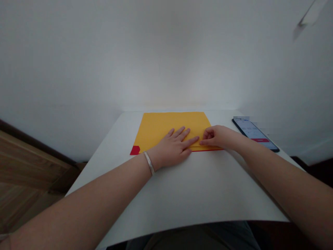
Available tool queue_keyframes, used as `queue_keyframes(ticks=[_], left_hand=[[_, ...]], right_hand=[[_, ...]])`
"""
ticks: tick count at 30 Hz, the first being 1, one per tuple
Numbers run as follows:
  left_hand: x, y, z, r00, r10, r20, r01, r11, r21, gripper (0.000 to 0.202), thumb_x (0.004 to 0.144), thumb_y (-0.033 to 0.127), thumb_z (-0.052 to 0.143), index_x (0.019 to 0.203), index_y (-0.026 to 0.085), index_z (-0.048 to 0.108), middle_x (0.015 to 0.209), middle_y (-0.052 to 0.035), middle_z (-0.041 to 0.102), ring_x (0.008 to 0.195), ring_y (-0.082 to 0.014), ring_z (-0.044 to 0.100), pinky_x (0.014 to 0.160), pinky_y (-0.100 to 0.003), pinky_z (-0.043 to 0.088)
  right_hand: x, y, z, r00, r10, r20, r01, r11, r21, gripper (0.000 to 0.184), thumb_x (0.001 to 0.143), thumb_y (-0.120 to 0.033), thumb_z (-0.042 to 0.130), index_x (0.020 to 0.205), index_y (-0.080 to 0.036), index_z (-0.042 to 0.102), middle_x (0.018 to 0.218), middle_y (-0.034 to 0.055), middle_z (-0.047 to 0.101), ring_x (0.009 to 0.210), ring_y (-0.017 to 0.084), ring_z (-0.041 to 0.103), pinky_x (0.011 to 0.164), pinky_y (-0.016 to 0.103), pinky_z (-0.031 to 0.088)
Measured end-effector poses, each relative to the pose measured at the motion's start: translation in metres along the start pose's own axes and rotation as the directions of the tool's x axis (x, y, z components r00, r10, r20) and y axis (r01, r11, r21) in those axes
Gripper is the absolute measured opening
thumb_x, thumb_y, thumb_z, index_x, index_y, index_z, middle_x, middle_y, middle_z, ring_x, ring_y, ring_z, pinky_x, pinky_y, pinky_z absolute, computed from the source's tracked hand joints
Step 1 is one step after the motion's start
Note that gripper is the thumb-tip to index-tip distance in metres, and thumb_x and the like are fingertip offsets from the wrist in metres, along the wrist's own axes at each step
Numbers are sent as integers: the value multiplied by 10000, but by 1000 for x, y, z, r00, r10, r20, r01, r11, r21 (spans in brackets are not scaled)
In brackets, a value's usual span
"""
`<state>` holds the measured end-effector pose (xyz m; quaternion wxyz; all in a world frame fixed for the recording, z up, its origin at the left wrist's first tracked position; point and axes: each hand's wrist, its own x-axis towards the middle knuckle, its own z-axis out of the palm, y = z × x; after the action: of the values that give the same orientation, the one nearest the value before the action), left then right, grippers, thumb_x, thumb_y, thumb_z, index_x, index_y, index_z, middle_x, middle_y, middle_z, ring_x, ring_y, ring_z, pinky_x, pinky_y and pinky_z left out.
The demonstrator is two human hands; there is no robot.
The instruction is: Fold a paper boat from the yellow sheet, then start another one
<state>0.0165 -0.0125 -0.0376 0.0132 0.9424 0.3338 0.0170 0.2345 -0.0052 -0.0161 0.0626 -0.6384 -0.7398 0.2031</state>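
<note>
A sheet of yellow paper [166, 125] lies flat on a white table [182, 198], near the far edge and roughly centred, with its long side running across. A small red corner [134, 150] pokes out at its near left, and a thin red strip [208, 149] shows along its near edge. Either red paper lies under the yellow or the sheet is folded over; the view does not settle which. The top of the paper looks smooth, with no other folds showing. The left hand [171, 149], a silver bangle [149, 163] on its wrist, lies open and palm down on the near part of the paper, fingers spread, holding nothing. The right hand [218, 137] is half closed, its curled fingers at the near right of the paper; whether they pinch the edge cannot be told. The two index fingertips almost meet. A phone [255, 133], screen lit, lies near the table's far right corner, just beside the paper.
</note>
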Motion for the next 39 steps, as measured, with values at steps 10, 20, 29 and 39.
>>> queue_keyframes(ticks=[10, 20, 29, 39], left_hand=[[-1, 0, 2, 1000, 22, 16, -21, 999, -25, 505, 964, 410, 305, 1460, 378, 214, 1560, -83, 150, 1424, -330, 117, 1107, -556, 126], [-2, 1, -2, 997, 44, 66, -41, 998, -50, 458, 970, 443, 295, 1428, 433, 270, 1575, -31, 70, 1430, -332, 74, 1111, -562, 94], [-2, 0, -3, 994, 48, 95, -42, 997, -68, 462, 970, 449, 287, 1430, 445, 246, 1572, -31, 101, 1431, -322, 79, 1099, -589, 99], [-4, -1, 0, 997, 28, 72, -26, 999, -35, 538, 962, 461, 296, 1473, 320, 210, 1564, -99, 111, 1430, -308, 99, 1127, -516, 113]], right_hand=[[6, 14, -1, 992, 40, 121, -33, 998, -55, 290, 684, -497, 630, 649, -211, 604, 565, -20, 577, 504, 118, 469, 471, 261, 309], [10, 25, -3, 977, -61, 206, 54, 998, 37, 239, 679, -457, 626, 717, -220, 620, 636, -8, 615, 566, 135, 505, 491, 256, 357], [12, 32, -5, 958, -90, 272, 70, 994, 82, 183, 684, -406, 618, 695, -223, 621, 598, -13, 583, 533, 129, 491, 492, 258, 375], [9, 28, -6, 962, -113, 247, 101, 993, 58, 192, 698, -416, 605, 739, -228, 620, 649, -5, 602, 591, 139, 511, 514, 255, 368]])
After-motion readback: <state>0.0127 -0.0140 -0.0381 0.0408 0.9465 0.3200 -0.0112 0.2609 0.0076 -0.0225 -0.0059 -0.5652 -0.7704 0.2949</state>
